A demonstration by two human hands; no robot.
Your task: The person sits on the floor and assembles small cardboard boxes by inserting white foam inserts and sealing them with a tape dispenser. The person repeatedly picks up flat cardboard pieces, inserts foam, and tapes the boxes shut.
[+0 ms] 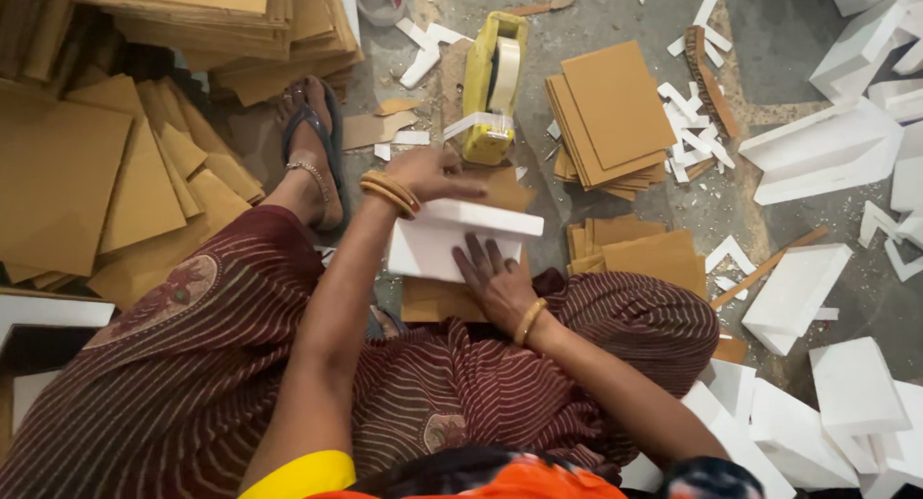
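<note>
Draped across our lap, nearest the camera, the maroon striped cloth (192, 364) spreads in soft folds. Just past it, at twelve o'clock, our right hand (495, 278) lies flat, fingers spread, pressing the near side of a white foam block (457, 235) that sits on brown cardboard sheets (437, 302) on the floor; nothing is clasped in it. Our left hand (428, 172) rests at the block's far top edge, fingers curled toward the loose end of tape hanging from the yellow tape dispenser (490, 86); we cannot tell whether it pinches the tape. We judge the step to be steadying the block and drawing tape; the next move calls for a firm hold on the smooth, crumbly foam and a clean pull. At two o'clock lies a neat stack of matte cardboard squares (611, 110), at three o'clock foam slabs (822, 153) and offcuts on grey concrete.
</note>
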